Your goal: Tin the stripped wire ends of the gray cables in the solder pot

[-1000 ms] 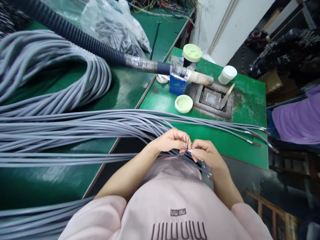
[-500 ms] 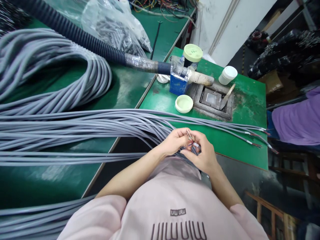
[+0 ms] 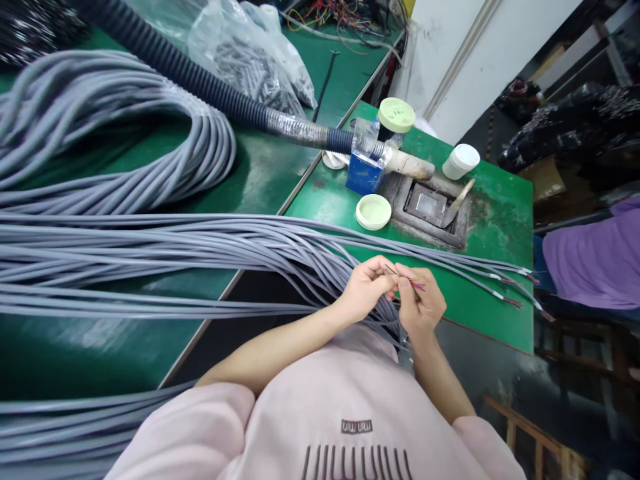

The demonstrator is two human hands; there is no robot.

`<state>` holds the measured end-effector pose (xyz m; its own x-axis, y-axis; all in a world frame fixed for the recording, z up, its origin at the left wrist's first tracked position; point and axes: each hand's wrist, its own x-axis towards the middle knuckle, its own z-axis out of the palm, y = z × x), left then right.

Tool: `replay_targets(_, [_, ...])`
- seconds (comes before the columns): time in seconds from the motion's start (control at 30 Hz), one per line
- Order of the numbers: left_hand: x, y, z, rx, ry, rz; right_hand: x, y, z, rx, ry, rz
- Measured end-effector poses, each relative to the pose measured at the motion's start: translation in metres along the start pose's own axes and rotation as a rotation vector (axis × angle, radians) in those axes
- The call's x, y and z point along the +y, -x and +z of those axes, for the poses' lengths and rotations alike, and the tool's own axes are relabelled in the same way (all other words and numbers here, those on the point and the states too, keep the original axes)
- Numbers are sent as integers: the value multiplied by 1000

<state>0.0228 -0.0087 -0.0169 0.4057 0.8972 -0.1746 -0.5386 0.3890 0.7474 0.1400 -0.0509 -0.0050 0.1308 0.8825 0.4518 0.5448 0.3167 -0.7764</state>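
Observation:
My left hand [image 3: 371, 288] and my right hand [image 3: 423, 301] meet in front of my chest, fingers pinched around thin coloured wires [image 3: 416, 285] at a cable's end. Red and purple wire tips stick out past my right fingertips, and a dark one rises between the two hands. The rest of that cable end is hidden by my fingers. A thick bundle of grey cables [image 3: 280, 250] runs in from the left and passes beneath my hands. Several cables lie farther right across the green table, with stripped wire ends [image 3: 513, 303] near its edge.
Beyond my hands is a soldering pot [image 3: 427, 204] with a scraper [image 3: 457, 203] lying across it. A black hose [image 3: 220, 100] ends above it, by a blue box [image 3: 363, 175]. Near it are a shallow lid [image 3: 373, 212] and a white jar [image 3: 461, 161]. Someone in purple [image 3: 593, 257] is at right.
My hands have shifted slightly right. The right hand has turned upward, and the coloured wires now point right from its fingertips. The camera view has also moved a little.

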Motion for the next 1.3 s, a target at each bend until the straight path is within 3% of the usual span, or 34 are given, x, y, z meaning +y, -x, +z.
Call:
replay_targets(0.23, [7,0,0,56,-163,135,2,-6,2,-3,75,64])
replay_targets(0.37, [18,1,-14,52,-260,206,2,-18,-9,-44,167,118])
replay_targets(0.57, [44,-3,-54,153,-946,688,2,-83,-18,-189,319,19])
replay_targets(0.67, [44,-7,-66,81,-1208,814,12,-123,-7,-324,416,-58])
replay_targets(0.77, [38,-11,-70,-9,-1395,868,25,-152,10,-452,568,-104])
replay_targets(0.9, [33,-12,-70,5,-1477,896,33,-172,33,-598,779,-103])
replay_targets(1.1, [31,-12,-73,-4,-1481,905,29,-179,49,-704,1003,-81])
replay_targets(1.3, [30,-12,-74,-6,-1470,914,33,-181,55,-729,1073,-81])
